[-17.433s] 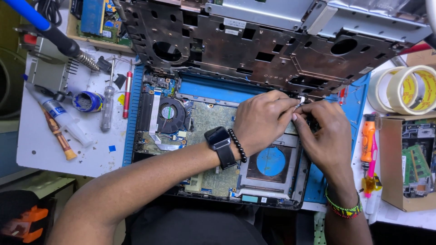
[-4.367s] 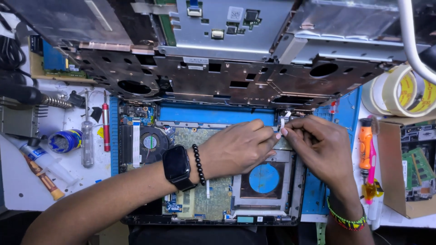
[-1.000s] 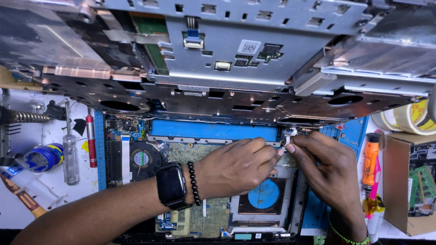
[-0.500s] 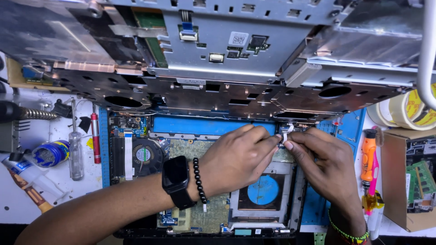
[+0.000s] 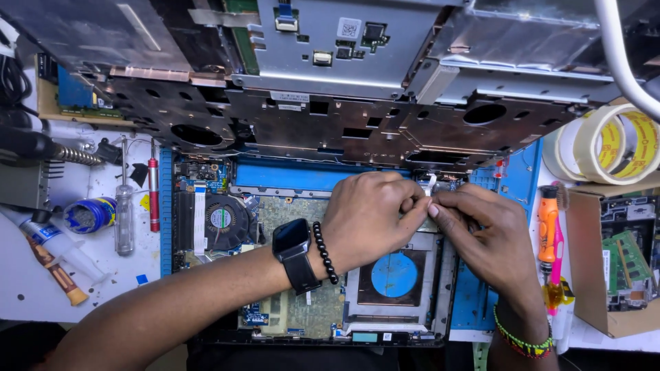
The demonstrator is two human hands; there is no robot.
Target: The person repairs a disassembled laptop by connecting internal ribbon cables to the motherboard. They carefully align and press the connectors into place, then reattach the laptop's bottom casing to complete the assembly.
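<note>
Left hand [image 5: 368,220]: fingers curled inward, tips pinched on a small white ribbon cable [image 5: 430,183]; black smartwatch [image 5: 294,249] and black bead bracelet [image 5: 323,253] on the wrist.
Right hand [image 5: 485,230]: fingers bent, thumb and forefinger tips pressed against the same white ribbon cable from the opposite side; green, red and yellow beaded band [image 5: 522,338] on the wrist.
White ribbon cable: upright between both sets of fingertips, touching them, just under the edge of the raised laptop cover [image 5: 357,117].
Raised laptop cover: tilted up beyond the fingers, underside showing metal plates and round openings.
Laptop base [image 5: 295,309]: beneath both hands, green motherboard exposed.
Cooling fan [image 5: 221,220]: well to the left of the left fingers, inside the base.
Blue round patch [image 5: 393,275]: just below the fingers, within a silver frame.
Blue mat [image 5: 289,175]: under the laptop base, on the tabletop [image 5: 27,295].
Red-handled screwdriver [image 5: 153,196]: far left of the fingers, lying beside a clear-handled screwdriver [image 5: 124,216].
Small blue tin [image 5: 91,214]: further left again.
Tape rolls [image 5: 605,144]: far right of the right fingers, above them.
Orange-handled tool [image 5: 548,223]: right of the right hand, near a cardboard box [image 5: 605,309] with green circuit boards.
</note>
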